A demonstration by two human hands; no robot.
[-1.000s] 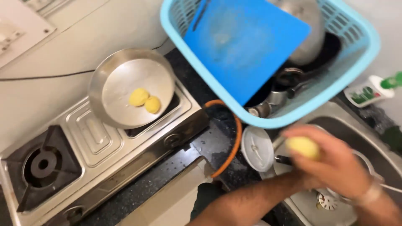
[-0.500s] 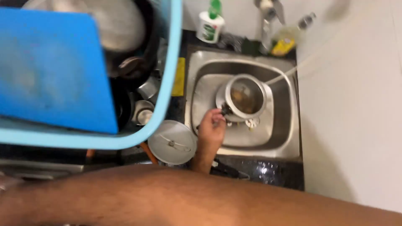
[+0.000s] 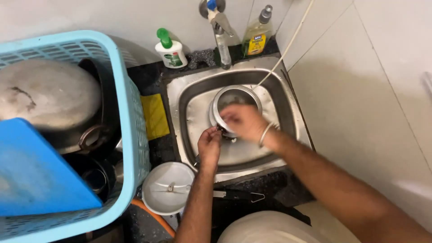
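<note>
Both hands are down in the steel sink [image 3: 288, 96], working at a round steel pot [image 3: 234, 96] that sits in the middle of the basin just below the tap [image 3: 221, 42]. The right hand [image 3: 243, 122] lies across the near rim of the pot, blurred, with a thin metal bangle [image 3: 264, 135] on its wrist; whether its fingers are curled around anything cannot be told. The left hand [image 3: 209, 145] is just beside it at the pot's near-left edge, fingers bent and closed on the rim or handle there, though the exact grip is hidden. On the ledge behind the sink stand a white bottle with a green cap [image 3: 170, 49] to the left of the tap and a yellowish bottle [image 3: 257, 33] to the right. A yellow cloth [image 3: 155, 116] lies on the dark counter [image 3: 155, 78] left of the sink. Near the front edge rests a white lid [image 3: 167, 188]. Further left, a light blue basket [image 3: 135, 130] holds a large steel pan [image 3: 45, 96] and a blue cutting board [image 3: 36, 173].
</note>
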